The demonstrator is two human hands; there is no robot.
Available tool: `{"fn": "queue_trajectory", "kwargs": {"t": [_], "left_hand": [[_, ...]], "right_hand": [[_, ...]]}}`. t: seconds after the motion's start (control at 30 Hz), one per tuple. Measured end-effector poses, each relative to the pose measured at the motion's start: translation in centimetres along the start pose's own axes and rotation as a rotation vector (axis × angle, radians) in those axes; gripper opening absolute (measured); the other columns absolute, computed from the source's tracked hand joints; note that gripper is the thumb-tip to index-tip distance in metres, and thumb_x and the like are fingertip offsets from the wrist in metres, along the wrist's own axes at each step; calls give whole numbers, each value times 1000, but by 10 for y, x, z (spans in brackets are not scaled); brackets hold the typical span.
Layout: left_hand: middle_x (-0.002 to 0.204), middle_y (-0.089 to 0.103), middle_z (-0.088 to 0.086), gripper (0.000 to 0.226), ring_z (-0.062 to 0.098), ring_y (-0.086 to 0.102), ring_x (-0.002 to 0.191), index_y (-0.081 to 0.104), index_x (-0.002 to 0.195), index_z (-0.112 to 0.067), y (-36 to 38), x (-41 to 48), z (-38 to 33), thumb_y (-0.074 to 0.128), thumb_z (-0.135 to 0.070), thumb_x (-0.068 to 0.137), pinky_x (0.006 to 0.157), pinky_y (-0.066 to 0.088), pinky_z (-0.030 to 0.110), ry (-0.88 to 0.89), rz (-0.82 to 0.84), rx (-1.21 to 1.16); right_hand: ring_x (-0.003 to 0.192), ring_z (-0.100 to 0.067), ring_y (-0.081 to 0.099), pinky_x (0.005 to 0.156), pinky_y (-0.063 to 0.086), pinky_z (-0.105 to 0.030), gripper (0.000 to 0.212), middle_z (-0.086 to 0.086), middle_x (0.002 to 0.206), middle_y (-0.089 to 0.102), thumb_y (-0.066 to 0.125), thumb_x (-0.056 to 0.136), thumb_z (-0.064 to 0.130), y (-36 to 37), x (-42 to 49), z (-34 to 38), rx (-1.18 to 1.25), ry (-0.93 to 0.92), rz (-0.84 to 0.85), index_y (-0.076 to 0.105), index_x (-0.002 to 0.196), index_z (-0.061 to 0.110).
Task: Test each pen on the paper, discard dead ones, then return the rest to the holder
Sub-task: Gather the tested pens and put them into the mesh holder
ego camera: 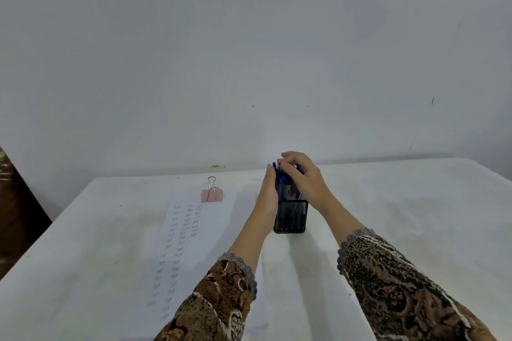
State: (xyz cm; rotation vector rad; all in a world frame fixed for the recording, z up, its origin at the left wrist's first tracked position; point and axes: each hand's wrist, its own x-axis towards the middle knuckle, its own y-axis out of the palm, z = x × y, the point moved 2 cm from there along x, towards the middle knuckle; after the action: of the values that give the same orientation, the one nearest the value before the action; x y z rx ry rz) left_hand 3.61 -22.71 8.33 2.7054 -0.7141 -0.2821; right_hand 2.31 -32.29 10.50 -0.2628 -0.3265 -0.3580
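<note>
White wall [249, 50] (faintly scuffed), white table [415, 202]

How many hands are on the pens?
2. The left hand presses the left side of the pens in the holder; the right hand curls over their tops.

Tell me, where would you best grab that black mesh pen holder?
Probably the black mesh holder by its bare lower walls, pinched from left and right. It stands upright, and its open top is packed with pens, with the left hand pressed against them and the right hand curled over them.
</note>
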Motion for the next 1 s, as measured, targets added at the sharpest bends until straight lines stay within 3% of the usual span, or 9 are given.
{"fn": "queue_trajectory", "kwargs": {"t": [0.17,0.27,0.33,0.4,0.6,0.7,0.83,0.9,1.0], "left_hand": [[140,42,-5,45,13,44,125,42,134,-23,-10,-7,2,22,-44,100,84,37,18,29,-79,-51],[119,61,-6,45,9,58,103,62,107,-24,-6,-7,11,22,-45,99,75,47,15,2,-25,-24],[115,66,2,50,16,61,106,67,106,-26,-3,-3,18,29,-55,95,89,48,30,-16,-23,-66],[117,65,0,51,18,60,110,62,116,-31,-5,4,25,30,-63,90,99,45,40,15,-73,-8],[128,56,7,68,19,56,114,50,127,-24,-9,7,24,28,-71,83,100,45,45,63,-123,184],[140,43,-5,88,13,43,127,37,136,-34,-7,0,18,29,-88,66,108,36,40,109,-61,300],[128,41,-20,47,1,43,122,25,135,-44,-13,-9,9,47,-41,93,94,38,17,205,47,383],[127,44,-22,54,1,44,121,22,133,-49,-19,-8,12,53,-32,92,98,41,21,227,90,418],[141,38,-15,78,8,38,130,8,145,-41,-20,-6,14,52,-53,82,109,35,38,231,78,475]], "right_hand": [[101,-9,53,79,45,-18,16,8,107,55,43,98,26,-4,-10,-14,332,135,-167,58,101,26],[88,-15,62,72,52,-22,25,-2,98,63,37,98,27,3,-17,-17,591,270,-113,59,102,16],[82,-14,65,68,54,-22,30,-4,94,66,33,99,26,4,-19,-14,604,294,-82,60,101,14],[76,-11,66,65,54,-20,31,-2,89,67,33,99,28,5,-19,-10,520,304,-66,61,93,18],[102,-14,52,104,36,-40,35,10,102,56,28,99,42,-3,-12,-8,-249,211,-95,56,111,24],[114,-19,50,108,33,-41,43,4,117,56,25,97,52,-2,-13,-6,-158,245,16,44,124,25],[135,-19,35,117,22,-39,81,2,143,37,60,81,48,-15,-7,-10,196,404,283,21,148,20],[135,-18,33,117,21,-36,76,0,146,33,61,89,20,-25,-8,-6,211,408,374,14,150,19],[128,-10,35,108,25,-26,60,7,142,35,46,98,18,-29,-10,-8,110,377,394,15,149,25]]}}
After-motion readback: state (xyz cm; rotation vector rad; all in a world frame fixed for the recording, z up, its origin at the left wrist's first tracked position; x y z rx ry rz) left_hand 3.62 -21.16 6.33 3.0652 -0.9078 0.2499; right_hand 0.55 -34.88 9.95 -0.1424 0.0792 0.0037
